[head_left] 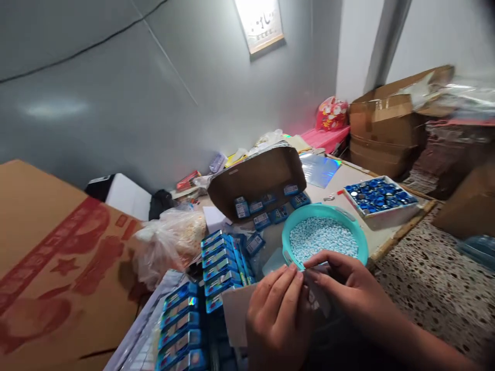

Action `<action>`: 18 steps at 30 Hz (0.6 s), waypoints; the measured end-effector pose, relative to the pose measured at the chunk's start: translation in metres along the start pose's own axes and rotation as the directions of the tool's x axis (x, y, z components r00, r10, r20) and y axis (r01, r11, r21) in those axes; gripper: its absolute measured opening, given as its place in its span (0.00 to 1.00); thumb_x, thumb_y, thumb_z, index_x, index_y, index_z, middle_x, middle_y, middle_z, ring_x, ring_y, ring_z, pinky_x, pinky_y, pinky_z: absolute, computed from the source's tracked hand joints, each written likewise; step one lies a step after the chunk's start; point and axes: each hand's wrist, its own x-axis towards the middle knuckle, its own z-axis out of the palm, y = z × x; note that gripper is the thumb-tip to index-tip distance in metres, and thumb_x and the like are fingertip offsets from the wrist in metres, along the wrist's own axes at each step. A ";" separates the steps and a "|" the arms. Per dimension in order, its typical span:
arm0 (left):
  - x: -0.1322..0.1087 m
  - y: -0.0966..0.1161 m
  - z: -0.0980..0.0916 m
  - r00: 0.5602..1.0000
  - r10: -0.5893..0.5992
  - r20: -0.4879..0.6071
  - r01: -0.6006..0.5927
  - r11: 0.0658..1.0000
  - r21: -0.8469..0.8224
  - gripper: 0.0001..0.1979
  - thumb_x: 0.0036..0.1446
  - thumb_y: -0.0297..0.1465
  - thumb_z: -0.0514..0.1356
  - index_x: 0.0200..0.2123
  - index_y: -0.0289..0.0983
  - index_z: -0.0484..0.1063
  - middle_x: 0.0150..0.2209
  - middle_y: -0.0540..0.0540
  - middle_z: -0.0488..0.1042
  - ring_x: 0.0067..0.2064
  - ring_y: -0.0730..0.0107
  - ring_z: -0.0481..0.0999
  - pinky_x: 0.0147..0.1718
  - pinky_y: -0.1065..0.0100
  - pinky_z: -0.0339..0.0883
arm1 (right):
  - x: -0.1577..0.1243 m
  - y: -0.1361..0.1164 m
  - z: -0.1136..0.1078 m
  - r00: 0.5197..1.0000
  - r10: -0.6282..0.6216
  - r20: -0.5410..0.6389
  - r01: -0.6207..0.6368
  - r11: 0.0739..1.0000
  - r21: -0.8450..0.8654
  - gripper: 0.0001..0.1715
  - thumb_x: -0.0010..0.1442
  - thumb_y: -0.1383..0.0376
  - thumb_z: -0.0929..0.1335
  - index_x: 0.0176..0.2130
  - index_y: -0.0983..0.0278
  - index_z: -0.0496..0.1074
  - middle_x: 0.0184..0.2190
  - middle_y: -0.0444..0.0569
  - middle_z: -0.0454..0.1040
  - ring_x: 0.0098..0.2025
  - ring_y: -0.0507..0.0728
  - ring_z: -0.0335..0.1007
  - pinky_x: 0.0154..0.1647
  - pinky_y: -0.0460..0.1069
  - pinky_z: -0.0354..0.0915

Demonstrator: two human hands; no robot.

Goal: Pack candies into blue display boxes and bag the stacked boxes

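My left hand (pixel 276 314) is closed, its fingertips pressed together in front of the teal basin. My right hand (pixel 344 283) meets it with thumb and forefinger bent in a pinch. Between the fingertips shows a small light-blue piece (pixel 300 266), mostly covered, so its kind is unclear. Just beyond the hands sits the teal plastic basin (pixel 363 242), holding many small pale-blue and white pellets (pixel 323 234). Left of the hands, blue packets (pixel 220 265) stand in a row, with more blue packs (pixel 180 330) nearer me.
Behind the basin, an open cardboard box (pixel 259 178) lies on its side with small blue boxes (pixel 262 220) at its mouth. To the right stands a tray (pixel 390 216) of shiny blue round pieces. A large carton (pixel 58 257) fills the left; stacked cartons (pixel 381 126) stand at the right.
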 end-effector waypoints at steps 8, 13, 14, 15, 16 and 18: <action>-0.005 0.006 -0.034 0.818 -0.533 0.218 0.572 0.794 -0.205 0.05 0.62 0.29 0.61 0.38 0.42 0.77 0.33 0.51 0.78 0.34 0.75 0.78 0.33 0.75 0.72 | 0.017 -0.009 0.009 0.952 -0.112 0.286 0.168 0.970 -0.178 0.09 0.62 0.60 0.68 0.36 0.62 0.76 0.30 0.46 0.77 0.34 0.53 0.72 0.34 0.47 0.66; -0.012 -0.001 -0.062 0.678 -0.696 0.238 0.735 0.650 -0.194 0.10 0.65 0.34 0.58 0.34 0.40 0.78 0.30 0.50 0.76 0.30 0.74 0.76 0.27 0.76 0.69 | 0.029 -0.011 0.045 0.899 -0.128 0.420 0.227 0.954 -0.195 0.08 0.62 0.62 0.67 0.34 0.63 0.74 0.29 0.46 0.76 0.32 0.53 0.70 0.33 0.47 0.64; -0.015 -0.004 -0.068 0.692 -0.690 0.212 0.722 0.670 -0.176 0.10 0.65 0.33 0.57 0.36 0.40 0.78 0.30 0.50 0.76 0.31 0.73 0.76 0.27 0.76 0.69 | 0.030 -0.011 0.054 0.893 -0.123 0.433 0.222 0.958 -0.184 0.08 0.62 0.62 0.67 0.34 0.63 0.74 0.29 0.46 0.76 0.32 0.53 0.70 0.33 0.48 0.64; -0.018 -0.007 -0.074 0.720 -0.671 0.176 0.694 0.705 -0.147 0.10 0.66 0.32 0.56 0.37 0.40 0.78 0.31 0.49 0.76 0.31 0.73 0.76 0.27 0.76 0.69 | 0.031 -0.012 0.064 0.887 -0.117 0.446 0.212 0.962 -0.170 0.08 0.61 0.62 0.67 0.34 0.63 0.74 0.29 0.47 0.76 0.31 0.53 0.70 0.33 0.48 0.64; -0.022 -0.010 -0.080 0.756 -0.641 0.129 0.653 0.750 -0.102 0.09 0.66 0.31 0.56 0.39 0.40 0.78 0.32 0.49 0.76 0.32 0.73 0.76 0.29 0.75 0.70 | 0.032 -0.012 0.073 0.882 -0.112 0.458 0.202 0.967 -0.153 0.09 0.61 0.61 0.67 0.34 0.63 0.74 0.29 0.47 0.76 0.32 0.54 0.70 0.33 0.48 0.64; -0.032 -0.016 -0.093 0.841 -0.541 0.006 0.540 0.840 0.053 0.09 0.64 0.27 0.58 0.43 0.40 0.78 0.35 0.48 0.77 0.36 0.72 0.77 0.34 0.74 0.72 | 0.034 -0.014 0.092 0.870 -0.111 0.480 0.181 0.978 -0.101 0.10 0.61 0.59 0.68 0.34 0.63 0.74 0.29 0.48 0.76 0.33 0.55 0.70 0.34 0.49 0.65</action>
